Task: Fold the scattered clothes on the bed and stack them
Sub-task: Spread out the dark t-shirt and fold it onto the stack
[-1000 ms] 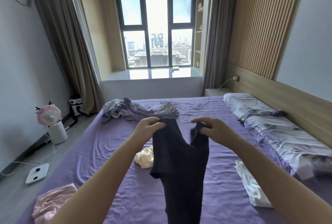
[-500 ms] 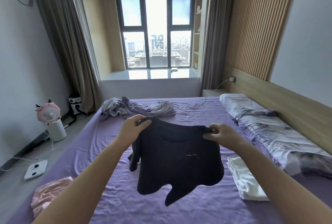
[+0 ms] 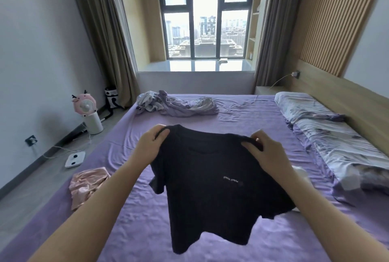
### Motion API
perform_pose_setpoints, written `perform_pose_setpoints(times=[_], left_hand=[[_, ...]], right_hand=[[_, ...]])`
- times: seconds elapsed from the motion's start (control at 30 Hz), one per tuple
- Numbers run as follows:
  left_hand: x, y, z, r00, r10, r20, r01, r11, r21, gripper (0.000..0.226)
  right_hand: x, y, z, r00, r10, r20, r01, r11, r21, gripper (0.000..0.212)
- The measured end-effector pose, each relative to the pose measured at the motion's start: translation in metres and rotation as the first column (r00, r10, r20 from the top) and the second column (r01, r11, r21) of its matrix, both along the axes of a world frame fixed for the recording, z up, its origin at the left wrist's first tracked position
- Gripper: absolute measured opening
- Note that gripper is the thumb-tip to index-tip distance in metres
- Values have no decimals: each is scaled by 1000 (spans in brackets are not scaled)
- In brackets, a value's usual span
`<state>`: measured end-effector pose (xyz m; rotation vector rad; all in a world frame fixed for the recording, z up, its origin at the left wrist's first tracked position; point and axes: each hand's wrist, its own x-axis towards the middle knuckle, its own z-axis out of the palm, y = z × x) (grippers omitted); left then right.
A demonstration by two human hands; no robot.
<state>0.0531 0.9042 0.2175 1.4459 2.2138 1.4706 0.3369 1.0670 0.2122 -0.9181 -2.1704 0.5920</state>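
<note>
Above the middle of the purple bed [image 3: 242,114], a dark T-shirt [image 3: 212,188] hangs spread out in the air, its front with small pale lettering turned to the camera. The left hand [image 3: 150,146] pinches one shoulder of it and the right hand [image 3: 266,154] pinches the other, fingers curled over the cloth on both sides; the hem hangs free and uneven, with one sleeve drooping under the left hand. As far as I can judge, the task is in an early part: this shirt is opened but not yet folded. A pink garment [image 3: 88,184] lies crumpled at the left edge of the bed, close to falling off, and a lilac and grey heap of clothes [image 3: 174,105] lies at the far end near the window. A white item [image 3: 301,174] shows just behind the right forearm; it is mostly hidden, so I cannot tell if it is folded. The sheet directly under the shirt is wrinkled but free, so I think there is good room to lay the shirt flat. The pillows [image 3: 328,133] take the right side, so folding should stay toward the middle.
</note>
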Motion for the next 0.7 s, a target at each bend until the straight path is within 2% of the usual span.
perform_pose_setpoints(times=[0.13,0.4,0.5,0.6,0.7], left_hand=[[-3,2,-21,999,50,12,-50,999,-10,13],[-47,44,-95,998,-7,69,23,975,-222,12],[-72,71,-139,996,-23,81,50,932,-358,13],[-99,102,-187,991,-36,129,95,867,-489,17],[-123,129,-229,980,-48,192,150,812,-564,18]], right_hand=[[-5,5,-8,999,35,-16,-36,998,-53,21],[-52,44,-77,977,51,206,-13,983,-182,23],[-80,68,-115,961,63,270,17,959,-283,25],[-111,97,-156,932,64,357,64,940,-335,9],[-137,123,-197,887,50,458,147,911,-385,13]])
